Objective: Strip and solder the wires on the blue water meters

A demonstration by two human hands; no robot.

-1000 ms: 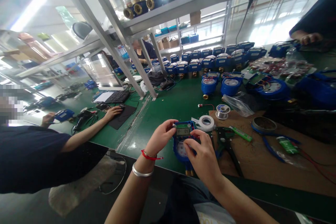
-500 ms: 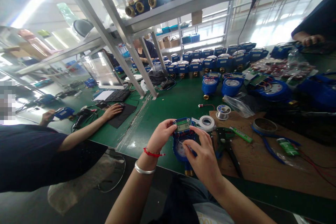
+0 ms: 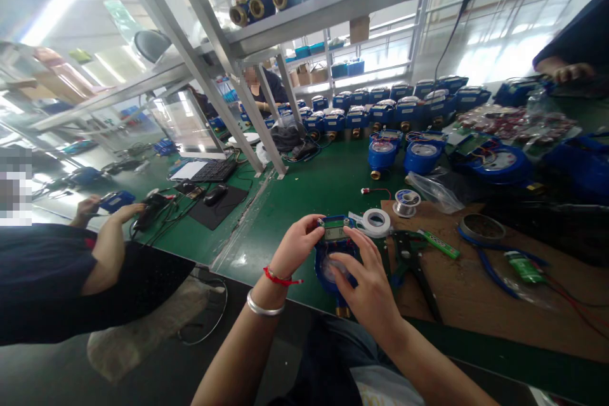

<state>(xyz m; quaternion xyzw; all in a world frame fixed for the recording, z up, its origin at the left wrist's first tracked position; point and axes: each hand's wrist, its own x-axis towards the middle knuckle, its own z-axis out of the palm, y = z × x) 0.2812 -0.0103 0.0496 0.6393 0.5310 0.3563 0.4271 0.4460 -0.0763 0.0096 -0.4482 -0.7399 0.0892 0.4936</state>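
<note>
A blue meter with a brass end lies at the bench's front edge. At its top is a circuit board with a small display. My left hand grips the board's left side between thumb and fingers. My right hand reaches over the meter from the right, fingertips at the board's right edge, thumb and index finger curved above the round dial. Whether anything thin is between them cannot be made out.
Right of my hands are a white tape roll, a solder spool, a black-handled tool and a green battery. Several blue meters stand behind. At left, a co-worker's hand is near a scanner and mouse.
The display has shifted slightly and my right fingers have moved a little over the dial. The co-worker's hand has left the mouse and moved left to the scanner.
</note>
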